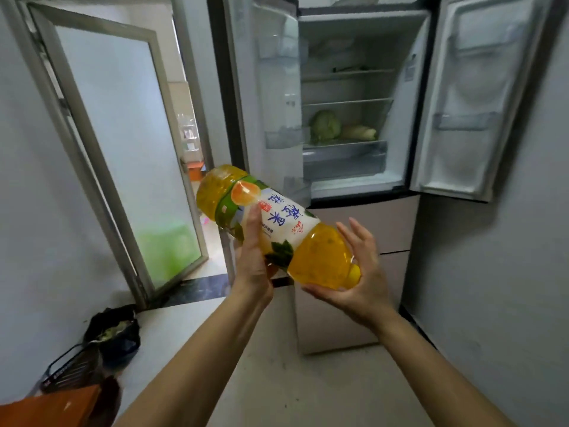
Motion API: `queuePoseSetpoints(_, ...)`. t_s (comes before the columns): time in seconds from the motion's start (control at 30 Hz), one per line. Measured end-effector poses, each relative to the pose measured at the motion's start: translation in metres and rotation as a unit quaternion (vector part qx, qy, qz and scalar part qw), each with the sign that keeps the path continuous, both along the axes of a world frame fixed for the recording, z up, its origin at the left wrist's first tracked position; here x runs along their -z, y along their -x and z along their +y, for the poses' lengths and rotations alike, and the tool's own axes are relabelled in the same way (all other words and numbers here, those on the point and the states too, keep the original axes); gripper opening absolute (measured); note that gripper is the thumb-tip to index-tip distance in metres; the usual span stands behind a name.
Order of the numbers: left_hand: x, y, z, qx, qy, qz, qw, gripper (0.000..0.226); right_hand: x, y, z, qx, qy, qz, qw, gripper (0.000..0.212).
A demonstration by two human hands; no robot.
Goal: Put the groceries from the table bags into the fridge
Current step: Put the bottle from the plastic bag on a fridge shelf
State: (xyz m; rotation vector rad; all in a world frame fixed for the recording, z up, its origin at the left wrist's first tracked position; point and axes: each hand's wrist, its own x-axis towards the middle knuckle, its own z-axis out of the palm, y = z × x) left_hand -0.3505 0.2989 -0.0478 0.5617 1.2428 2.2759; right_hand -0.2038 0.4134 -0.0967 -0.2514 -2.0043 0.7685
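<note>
A large bottle of orange drink (pixel 277 223) with a white and green label lies nearly sideways in the air, its yellow cap pointing toward my right palm. My left hand (pixel 251 257) grips it from below around the label. My right hand (pixel 358 272) cups the neck end, fingers spread. Ahead stands the fridge (pixel 348 167) with both upper doors swung open. A green cabbage (pixel 325 126) and a pale vegetable (pixel 360 132) rest on its lower shelf.
A glass-panelled door (pixel 123 155) stands open on the left, leading to another room. A black bag (pixel 112 332) and a dark wire basket (pixel 74 371) sit on the floor at lower left beside an orange surface (pixel 49 408). Grey walls close in on both sides.
</note>
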Motion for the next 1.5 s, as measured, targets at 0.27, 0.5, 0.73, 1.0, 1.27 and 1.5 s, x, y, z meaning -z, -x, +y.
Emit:
queuePoseSetpoints(0.27, -0.024, 0.002, 0.170, 0.115, -0.029, 0.056, 0.991, 0.070, -0.014, -0.011, 0.145, 0.058, -0.024, 0.036, 0.997, 0.114)
queuePoseSetpoints(0.5, -0.046, 0.055, 0.326, 0.140, -0.014, 0.005, 0.990, 0.120, -0.036, 0.036, 0.274, 0.127, -0.090, 0.054, 0.986, 0.114)
queuePoseSetpoints(0.73, -0.097, 0.116, 0.467, 0.202, -0.014, 0.026, 0.979, 0.093, -0.081, 0.096, 0.397, 0.214, -0.125, 0.048, 0.968, 0.109)
queuePoseSetpoints(1.0, -0.121, 0.178, 0.607, 0.245, 0.010, 0.071, 0.967, 0.052, -0.107, 0.141, 0.537, 0.252, -0.111, 0.045, 0.960, 0.105)
queuePoseSetpoints(1.27, -0.156, 0.225, 0.752, 0.158, 0.016, 0.038, 0.987, 0.044, -0.163, 0.189, 0.695, 0.236, -0.114, 0.018, 0.965, 0.104)
queuePoseSetpoints(1.5, -0.191, 0.281, 0.831, 0.159, 0.052, 0.045, 0.985, 0.060, -0.204, 0.247, 0.772, 0.238, -0.079, 0.049, 0.967, 0.105)
